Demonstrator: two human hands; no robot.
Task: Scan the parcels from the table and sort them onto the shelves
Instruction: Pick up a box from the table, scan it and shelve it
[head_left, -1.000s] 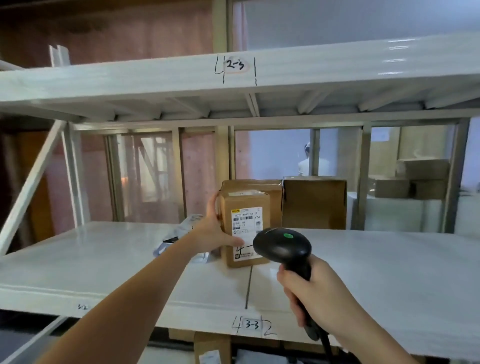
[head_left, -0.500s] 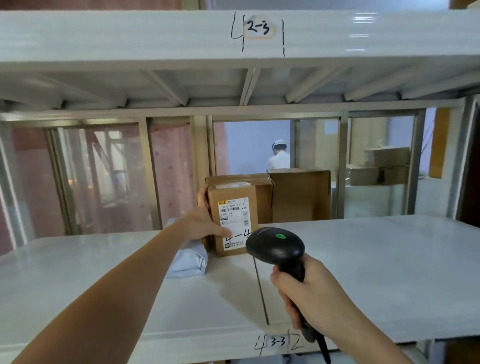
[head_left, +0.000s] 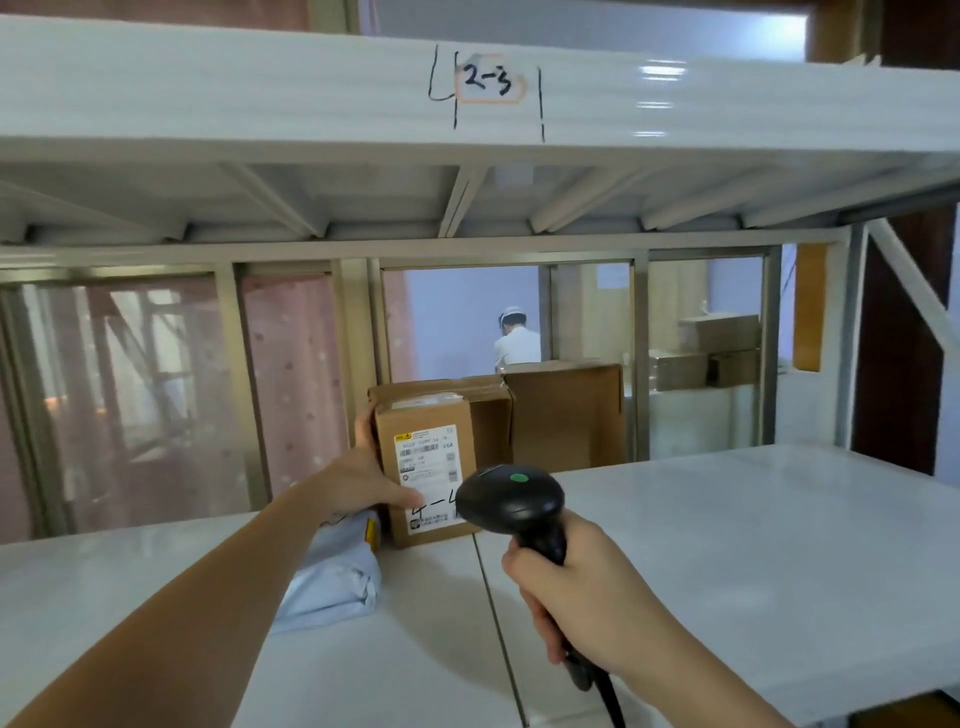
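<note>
Parcel (head_left: 426, 467) pushed deeper toward shelf (head_left: 727, 545) rear edge; left hand (head_left: 363, 480) clamps its left side, right hand (head_left: 576, 582) gripping scanner (head_left: 511, 501).

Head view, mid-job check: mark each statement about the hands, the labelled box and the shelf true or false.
1. The left hand holds the labelled box standing on the shelf. True.
2. The right hand is empty. False: it grips the black scanner.
3. A grey poly mailer lies left of the box. True.
4. The tag on the upper shelf edge reads 5-1. False: it reads 2-3.
</note>
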